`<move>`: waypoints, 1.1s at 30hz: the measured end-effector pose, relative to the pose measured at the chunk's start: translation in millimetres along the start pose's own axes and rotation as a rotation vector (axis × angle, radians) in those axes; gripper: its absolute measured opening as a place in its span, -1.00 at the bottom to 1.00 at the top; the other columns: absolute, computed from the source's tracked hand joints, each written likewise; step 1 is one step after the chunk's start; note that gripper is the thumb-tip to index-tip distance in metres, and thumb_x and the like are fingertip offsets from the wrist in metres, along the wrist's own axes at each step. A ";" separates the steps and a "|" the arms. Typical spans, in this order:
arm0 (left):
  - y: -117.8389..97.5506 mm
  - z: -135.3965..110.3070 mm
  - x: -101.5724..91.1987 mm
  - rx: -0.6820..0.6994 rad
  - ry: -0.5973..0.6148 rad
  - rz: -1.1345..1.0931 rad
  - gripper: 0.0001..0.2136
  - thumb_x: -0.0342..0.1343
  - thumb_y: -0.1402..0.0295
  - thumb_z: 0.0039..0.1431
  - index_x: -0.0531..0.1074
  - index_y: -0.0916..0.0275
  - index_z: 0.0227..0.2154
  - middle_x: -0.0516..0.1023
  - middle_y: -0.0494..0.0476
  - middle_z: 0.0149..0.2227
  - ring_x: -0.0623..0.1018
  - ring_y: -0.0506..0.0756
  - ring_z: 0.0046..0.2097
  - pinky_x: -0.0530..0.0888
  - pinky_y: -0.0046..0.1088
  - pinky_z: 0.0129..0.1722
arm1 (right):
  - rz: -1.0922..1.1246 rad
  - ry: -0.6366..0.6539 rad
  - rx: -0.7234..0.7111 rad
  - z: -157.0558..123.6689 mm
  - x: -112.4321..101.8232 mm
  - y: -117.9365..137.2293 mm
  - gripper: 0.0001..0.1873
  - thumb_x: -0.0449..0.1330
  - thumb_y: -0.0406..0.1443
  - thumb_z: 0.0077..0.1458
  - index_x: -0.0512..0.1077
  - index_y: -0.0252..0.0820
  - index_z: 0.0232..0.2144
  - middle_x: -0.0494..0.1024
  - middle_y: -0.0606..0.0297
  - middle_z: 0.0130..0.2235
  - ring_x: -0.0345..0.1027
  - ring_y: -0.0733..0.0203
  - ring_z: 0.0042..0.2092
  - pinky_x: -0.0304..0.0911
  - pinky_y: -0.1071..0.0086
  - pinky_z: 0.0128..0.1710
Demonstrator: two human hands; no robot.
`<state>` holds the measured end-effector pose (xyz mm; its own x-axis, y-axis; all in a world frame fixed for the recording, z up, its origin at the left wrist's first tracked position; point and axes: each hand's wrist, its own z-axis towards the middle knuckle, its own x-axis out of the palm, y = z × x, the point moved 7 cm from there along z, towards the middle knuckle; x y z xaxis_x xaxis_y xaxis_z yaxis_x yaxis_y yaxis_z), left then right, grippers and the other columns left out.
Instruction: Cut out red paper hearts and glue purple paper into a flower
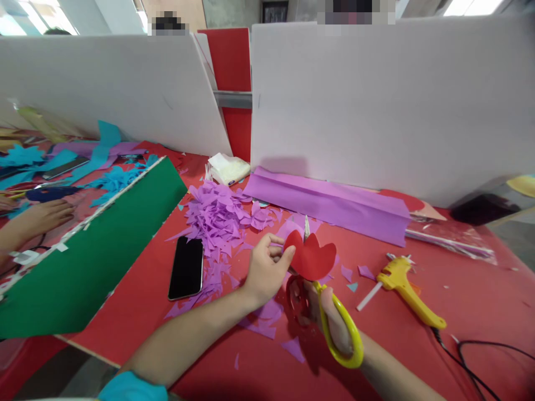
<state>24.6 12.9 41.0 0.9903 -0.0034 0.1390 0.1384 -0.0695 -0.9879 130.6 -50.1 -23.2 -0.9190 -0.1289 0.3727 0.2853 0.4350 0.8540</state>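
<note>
- Red paper up in the air here, held over the red surface, its top edge already shaped into rounded lobes.
- The left hand has it: thumb and fingers clamped together on the paper's left side.
- And the right hand has its thumb through the yellow loop of the scissors, grip closed around the handle; a blade tip pokes up behind the lobes.
- Are the blades apart or together? Cannot tell from here, the paper covers most of them.
- So this looks like the trimming step, scissors right at the work, the lobed outline seemingly well along.
- What does the next snip call for? I'd say a firm left pinch, paper turned a little to feed the curve, fingertips clear of the blades.
- Easy to nick a lobe if the sheet flexes; thin stuff, by the look of it.
- Just left and beyond, a heap of purple cut-outs, a dark-screened phone at its edge.
- Off right, the yellow glue gun lies apart from both hands, stick poking out, which suggests gluing is a separate job from this one.
</note>
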 end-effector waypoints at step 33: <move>-22.2 11.2 -20.4 0.127 -0.113 0.029 -0.78 0.17 0.31 -0.04 0.22 0.24 -0.44 0.46 -0.08 -0.66 0.47 -0.04 -0.66 0.35 -0.64 -0.70 | 0.015 0.113 -0.063 0.6 10.2 16.2 -0.41 0.01 0.23 -0.14 0.35 -0.15 -0.40 0.34 0.28 -0.46 0.12 0.32 -0.53 0.11 0.43 -0.59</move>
<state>1.4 25.7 59.4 0.9881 0.1092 0.1086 0.1030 0.0557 -0.9931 125.7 -43.9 -5.8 -0.8788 -0.2239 0.4214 0.3188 0.3816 0.8676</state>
